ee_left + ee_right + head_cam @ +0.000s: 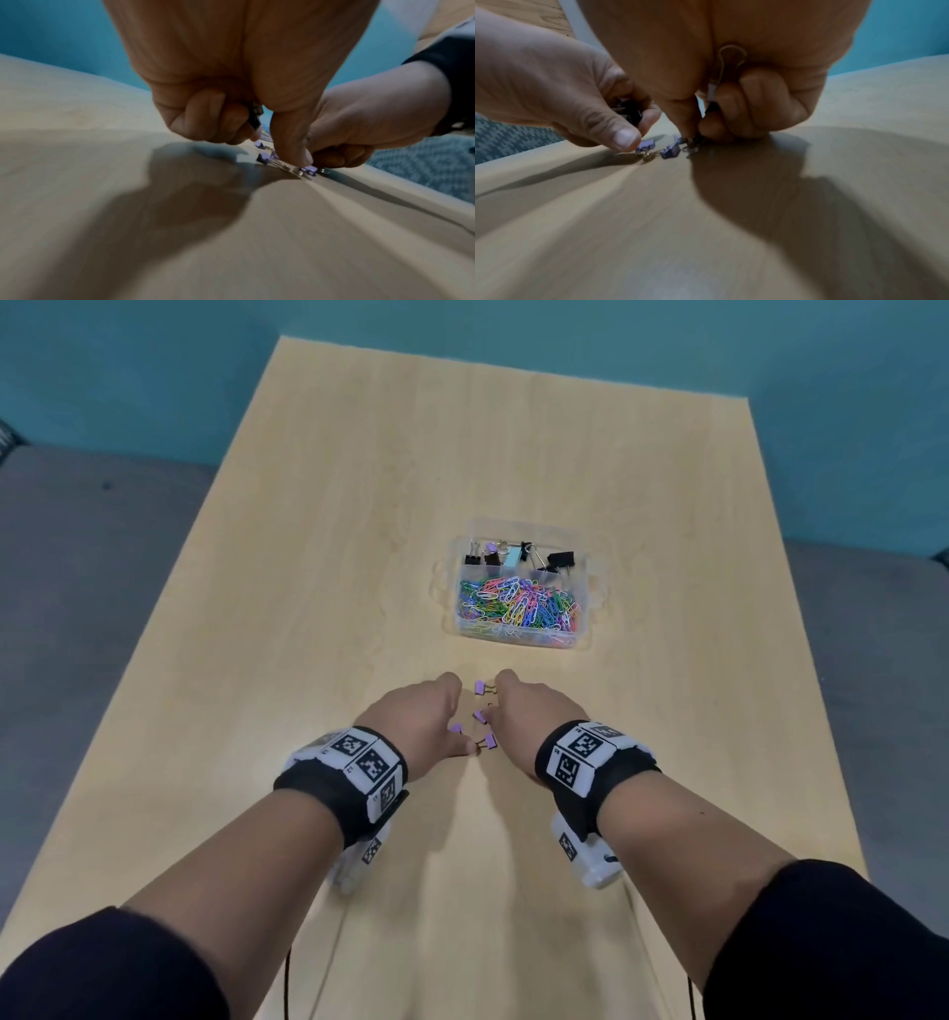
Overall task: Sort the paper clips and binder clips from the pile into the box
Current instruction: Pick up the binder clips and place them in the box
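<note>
Small purple metal binder clips (pixel 485 717) lie in a near-to-far line between left hand (pixel 421 719) and right hand (pixel 534 711), each already clutching black clips, equally close.

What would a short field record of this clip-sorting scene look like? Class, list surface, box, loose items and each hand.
surface: wooden table
box: clear plastic box, binder clips in the far compartments, coloured paper clips in the near one
loose items: small purple binder clips on the table between the hands
left hand: fingers curled round a dark clip, thumb down at a purple clip
right hand: fingers curled round a clip with a wire handle
</note>
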